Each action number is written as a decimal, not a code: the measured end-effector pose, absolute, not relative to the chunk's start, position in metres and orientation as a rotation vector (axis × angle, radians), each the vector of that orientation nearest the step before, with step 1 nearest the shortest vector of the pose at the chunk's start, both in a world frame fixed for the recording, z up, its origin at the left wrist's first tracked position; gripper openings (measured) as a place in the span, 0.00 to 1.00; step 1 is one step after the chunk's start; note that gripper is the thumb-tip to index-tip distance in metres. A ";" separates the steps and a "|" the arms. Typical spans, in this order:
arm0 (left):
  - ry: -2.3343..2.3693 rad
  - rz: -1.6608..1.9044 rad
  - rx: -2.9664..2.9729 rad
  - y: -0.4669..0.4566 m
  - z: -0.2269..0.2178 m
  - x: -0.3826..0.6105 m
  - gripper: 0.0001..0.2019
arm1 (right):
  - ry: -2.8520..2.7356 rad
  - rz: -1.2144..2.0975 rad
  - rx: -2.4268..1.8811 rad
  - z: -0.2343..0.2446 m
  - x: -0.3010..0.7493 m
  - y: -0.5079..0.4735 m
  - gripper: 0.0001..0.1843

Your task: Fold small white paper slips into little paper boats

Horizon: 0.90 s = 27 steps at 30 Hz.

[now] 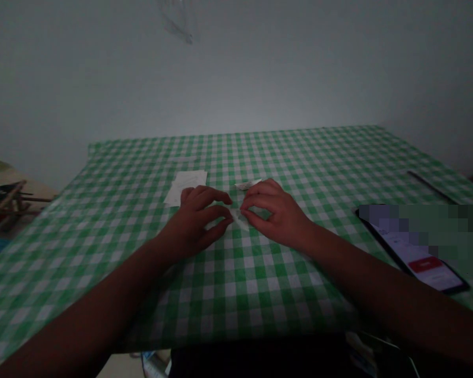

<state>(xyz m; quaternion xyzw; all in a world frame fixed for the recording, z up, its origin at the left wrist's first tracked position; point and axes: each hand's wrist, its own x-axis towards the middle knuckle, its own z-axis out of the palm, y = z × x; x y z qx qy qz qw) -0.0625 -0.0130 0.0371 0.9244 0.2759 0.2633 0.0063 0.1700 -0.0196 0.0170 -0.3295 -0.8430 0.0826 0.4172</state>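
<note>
Between my two hands, low over the tablecloth, is a small thin whitish piece [242,222] that looks like paper or film. My left hand [205,215] pinches its left side between thumb and fingertips. From the other side, the thumb and index finger of my right hand [274,210] grip it. Most of the piece is hidden by the fingers, and its shape is hard to make out. A white sheet of paper [187,184] lies partly behind my left hand. Just beyond my right fingers rests a folded strip with printed lines [247,185].
A green and white checked tablecloth [236,283] covers the table. To the right lies a phone [402,249] with a lit screen, partly blurred out. A thin dark stick-like thing [431,186] is behind it. A pale wall [236,73] rises beyond the table.
</note>
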 end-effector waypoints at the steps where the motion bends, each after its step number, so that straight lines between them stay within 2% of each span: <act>1: 0.868 0.830 2.878 -0.013 0.037 -0.062 0.02 | -2.113 0.219 -0.814 0.017 0.169 -0.020 0.04; 12: 0.910 0.852 2.798 -0.014 0.035 -0.059 0.02 | -2.055 0.451 -0.810 0.017 0.166 -0.024 0.04; 17: 1.011 0.901 2.725 -0.018 0.033 -0.059 0.01 | -2.041 0.498 -0.797 0.020 0.165 -0.027 0.08; 23: 0.999 0.989 2.593 -0.023 0.032 -0.056 0.04 | -2.030 0.470 -0.771 0.016 0.164 -0.025 0.03; 27: 0.966 1.024 2.546 -0.024 0.032 -0.055 0.06 | -2.020 0.502 -0.787 0.017 0.163 -0.025 0.03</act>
